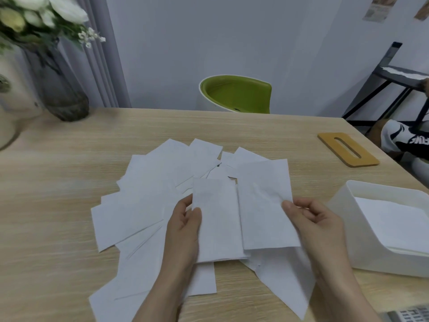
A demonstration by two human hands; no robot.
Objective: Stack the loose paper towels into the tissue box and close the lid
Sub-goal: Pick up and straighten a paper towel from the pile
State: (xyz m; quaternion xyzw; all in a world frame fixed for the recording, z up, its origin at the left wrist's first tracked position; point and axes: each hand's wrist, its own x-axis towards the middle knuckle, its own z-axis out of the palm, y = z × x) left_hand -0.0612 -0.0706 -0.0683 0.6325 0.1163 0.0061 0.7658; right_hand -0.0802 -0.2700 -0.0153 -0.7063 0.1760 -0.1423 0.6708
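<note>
Pale wood tabletop (267, 133) carries a fan of loose paper towels (148, 194) left of the white tissue box (348, 205), which already holds some sheets. Beyond the box lies its slotted wooden lid (348, 149). Left hand (183, 231) pinches 1 towel (218, 219); right hand (318, 224) pinches another (262, 201). Thin sheets could crease or slip crooked if dropped carelessly. Box's right end is cut off; motion blur hides the towel count.

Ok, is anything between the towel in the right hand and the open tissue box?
Nothing visible is. The right hand pinches a paper towel, and the open tissue box sits just to its right with bare table between them. The wooden lid lies farther back, off that path.
</note>
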